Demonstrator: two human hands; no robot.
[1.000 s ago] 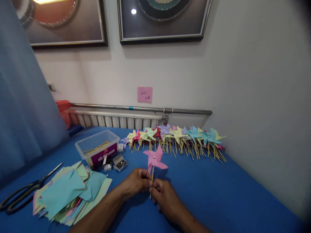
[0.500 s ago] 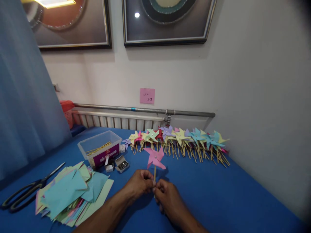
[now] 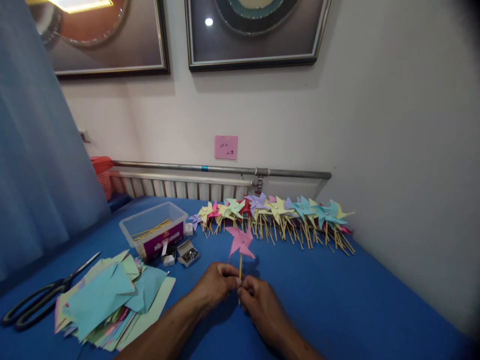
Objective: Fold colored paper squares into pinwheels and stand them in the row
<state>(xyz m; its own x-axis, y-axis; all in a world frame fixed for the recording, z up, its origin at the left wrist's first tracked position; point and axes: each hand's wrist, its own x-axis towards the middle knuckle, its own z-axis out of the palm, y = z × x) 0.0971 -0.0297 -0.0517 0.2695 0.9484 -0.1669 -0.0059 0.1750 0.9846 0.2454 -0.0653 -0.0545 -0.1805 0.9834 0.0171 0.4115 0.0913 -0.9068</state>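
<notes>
A pink paper pinwheel [image 3: 240,241] stands upright on a thin wooden stick above the blue table [image 3: 337,300]. My left hand [image 3: 215,286] and my right hand [image 3: 258,302] meet at the bottom of that stick, and both pinch it between fingertips. Behind it, along the wall, lies a long row of finished pinwheels [image 3: 277,212] in yellow, green, purple, red and teal, their sticks pointing toward me.
A pile of cut coloured paper [image 3: 108,297] lies at the left, with black scissors [image 3: 41,297] beyond it. A clear plastic tub [image 3: 153,227] holds wooden sticks. Two small open boxes of pins [image 3: 187,252] sit beside it. A curtain [image 3: 37,150] hangs at the left.
The pinwheel's blades have turned and the stick stands more upright. My hands have shifted slightly to the right while staying pinched on the stick.
</notes>
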